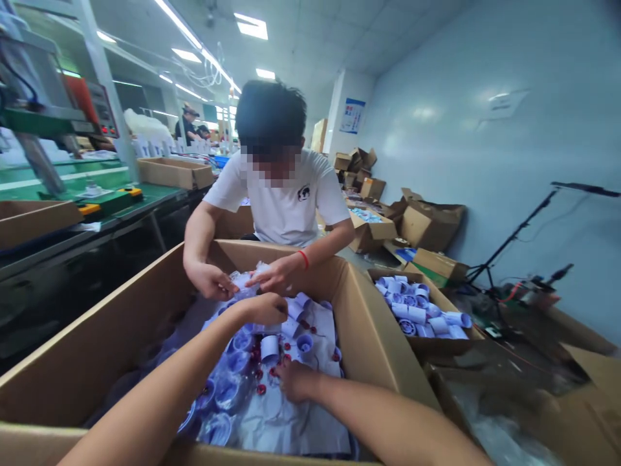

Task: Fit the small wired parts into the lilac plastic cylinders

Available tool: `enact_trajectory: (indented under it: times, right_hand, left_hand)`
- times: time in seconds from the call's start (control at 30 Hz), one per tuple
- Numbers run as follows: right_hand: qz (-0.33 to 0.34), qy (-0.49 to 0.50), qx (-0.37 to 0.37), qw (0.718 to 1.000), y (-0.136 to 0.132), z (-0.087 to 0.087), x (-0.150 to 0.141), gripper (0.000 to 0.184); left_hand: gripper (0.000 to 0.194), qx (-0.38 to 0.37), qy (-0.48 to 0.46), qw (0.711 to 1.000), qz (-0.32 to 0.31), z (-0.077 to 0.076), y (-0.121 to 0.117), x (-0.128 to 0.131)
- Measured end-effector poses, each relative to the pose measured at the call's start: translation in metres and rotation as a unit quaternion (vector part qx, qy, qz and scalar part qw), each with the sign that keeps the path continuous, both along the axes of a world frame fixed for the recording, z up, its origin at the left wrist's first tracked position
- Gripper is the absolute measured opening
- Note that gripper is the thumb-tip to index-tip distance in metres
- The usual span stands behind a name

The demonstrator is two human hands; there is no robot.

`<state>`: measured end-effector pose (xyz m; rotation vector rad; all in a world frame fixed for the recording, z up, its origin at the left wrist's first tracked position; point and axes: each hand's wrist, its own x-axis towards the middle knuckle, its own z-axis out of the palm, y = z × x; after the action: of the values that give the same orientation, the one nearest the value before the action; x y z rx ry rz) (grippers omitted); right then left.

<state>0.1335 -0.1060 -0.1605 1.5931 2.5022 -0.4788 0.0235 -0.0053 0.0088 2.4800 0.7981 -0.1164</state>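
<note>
A large cardboard box in front of me holds white plastic cups, some in clear plastic bags, and small round red parts scattered on a white sheet. My left hand is over the middle of the box, fingers curled beside a white cup; what they hold, if anything, is hidden. Lower down, my right hand has its fingertips pinched together at a small red part on the sheet. Across the box, a co-worker's two hands handle a clear plastic bag.
The co-worker leans over the far side of the box. On the right, a smaller carton holds more white cups. A green workbench with a machine runs along the left. A black stand and several cartons are by the wall.
</note>
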Motion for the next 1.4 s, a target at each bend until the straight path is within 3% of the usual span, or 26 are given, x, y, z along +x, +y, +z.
enact_trajectory:
  times: [0.1,0.33,0.67,0.83,0.93,1.03,1.13,1.2,1.3,1.4]
  right_hand:
    - [-0.052,-0.030,-0.022,0.998,-0.001,0.010,-0.001,0.039]
    - [-0.108,-0.044,-0.051,0.992,0.000,0.031,-0.001,0.028]
    - [-0.127,0.001,-0.055,0.990,0.003,0.053,-0.006,0.030]
    - [-0.092,0.057,-0.068,0.992,0.019,0.080,-0.002,0.029]
    - [-0.092,0.098,-0.055,0.989,0.028,0.102,0.008,0.018]
    - [-0.104,0.144,-0.027,0.984,0.032,0.125,0.023,0.018]
    - [-0.145,0.247,0.007,0.958,0.032,0.143,0.037,0.019]
    - [-0.175,0.348,0.035,0.920,0.031,0.151,0.043,0.019]
    - [-0.195,0.457,0.071,0.865,0.031,0.154,0.049,0.024]
    - [-0.201,0.516,0.098,0.827,0.032,0.153,0.051,0.028]
  left_hand:
    - [0.017,0.001,-0.003,1.000,0.006,0.000,0.001,-0.003]
    - [0.012,-0.015,-0.002,0.999,0.039,0.004,0.003,-0.005]
    - [0.015,-0.025,0.010,0.999,0.022,0.013,-0.003,0.000]
    - [0.019,-0.054,-0.023,0.998,0.036,0.019,-0.001,-0.002]
    - [0.018,-0.088,-0.067,0.992,0.053,0.025,0.000,-0.005]
    - [0.018,-0.090,-0.069,0.991,0.067,0.032,0.001,-0.007]
    - [0.024,-0.060,-0.044,0.994,0.080,0.038,0.001,-0.010]
    - [0.030,-0.052,-0.035,0.995,0.083,0.039,0.001,-0.012]
    - [0.035,-0.067,-0.030,0.996,0.054,0.035,0.002,-0.012]
    - [0.032,-0.097,-0.029,0.995,0.003,0.029,0.003,-0.012]
